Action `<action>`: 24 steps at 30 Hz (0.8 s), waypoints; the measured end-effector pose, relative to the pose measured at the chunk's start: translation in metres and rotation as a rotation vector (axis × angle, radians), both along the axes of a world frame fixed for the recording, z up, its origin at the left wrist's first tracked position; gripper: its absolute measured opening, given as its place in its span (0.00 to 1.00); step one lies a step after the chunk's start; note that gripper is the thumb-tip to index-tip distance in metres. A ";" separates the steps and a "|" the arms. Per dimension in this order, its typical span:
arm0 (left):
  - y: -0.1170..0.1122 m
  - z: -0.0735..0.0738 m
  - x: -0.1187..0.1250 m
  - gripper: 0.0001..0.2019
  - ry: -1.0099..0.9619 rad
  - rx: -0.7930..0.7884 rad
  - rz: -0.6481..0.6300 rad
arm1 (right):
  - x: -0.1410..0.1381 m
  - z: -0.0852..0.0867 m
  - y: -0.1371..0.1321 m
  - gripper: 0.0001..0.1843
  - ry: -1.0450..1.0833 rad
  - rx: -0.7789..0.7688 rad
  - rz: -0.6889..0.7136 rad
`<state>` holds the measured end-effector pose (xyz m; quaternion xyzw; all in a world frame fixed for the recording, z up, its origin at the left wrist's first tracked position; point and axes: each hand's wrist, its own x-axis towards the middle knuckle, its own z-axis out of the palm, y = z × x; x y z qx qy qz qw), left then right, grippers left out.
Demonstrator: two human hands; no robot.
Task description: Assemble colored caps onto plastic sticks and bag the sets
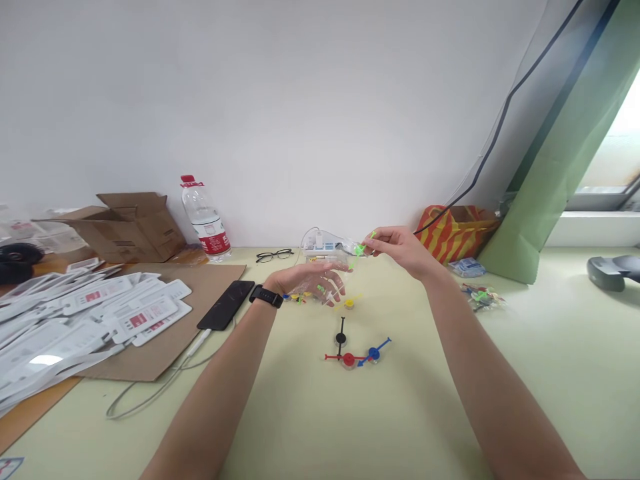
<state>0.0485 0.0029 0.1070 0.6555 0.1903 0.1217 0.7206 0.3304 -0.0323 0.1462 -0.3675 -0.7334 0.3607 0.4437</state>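
Observation:
My right hand (397,248) pinches a small bright green plastic piece (360,249) between thumb and fingers, above the back of the table. To its left is my left hand (310,275), wearing a black watch, its fingers curved around what looks like a clear plastic bag (334,288). Small green bits show at its fingers. Small coloured pieces (297,297) lie beneath and behind this hand, partly hidden. In front of the hands stand a yellow piece (349,304), a black spinner (341,339), a red spinner (349,361) and a blue spinner (373,354), each with an arrow-like bar.
A phone (227,305) on a cable, glasses (275,255), a water bottle (206,220) and a cardboard box (133,230) stand left. White packets (145,317) cover a cardboard sheet. A striped bag (455,233) and a bag of coloured parts (483,297) lie right.

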 end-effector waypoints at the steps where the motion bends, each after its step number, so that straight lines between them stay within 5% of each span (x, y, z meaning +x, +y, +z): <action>1: 0.001 -0.001 0.000 0.28 -0.007 -0.010 0.000 | -0.001 -0.001 0.001 0.24 -0.008 0.000 0.019; 14: 0.003 -0.002 0.000 0.28 -0.022 0.003 -0.037 | 0.002 -0.007 0.005 0.18 -0.067 0.016 0.055; 20: 0.000 0.002 -0.001 0.28 0.072 0.051 0.032 | 0.014 -0.041 0.034 0.14 -0.380 -0.058 -0.053; 24: -0.001 0.004 -0.002 0.29 0.103 0.062 0.080 | 0.001 -0.070 0.044 0.08 -0.520 -0.124 0.099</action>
